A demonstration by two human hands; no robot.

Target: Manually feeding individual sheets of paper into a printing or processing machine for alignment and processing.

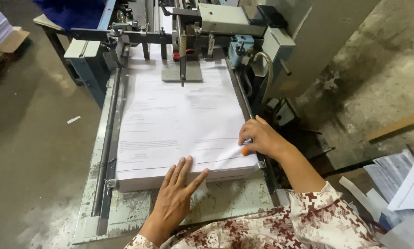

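Two hands meet the paper stack (179, 124): left hand (177, 196) flat, released; right hand (262, 137) grip unclear, fingertips hidden.

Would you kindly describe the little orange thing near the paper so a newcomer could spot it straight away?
Find the pale, worn machine table carrying a thick stack of printed white sheets. Go to the stack's near right corner, where the right hand rests on the lifted top sheet. The small orange object sits under that hand's fingers, the only bright orange spot among white paper and grey metal.
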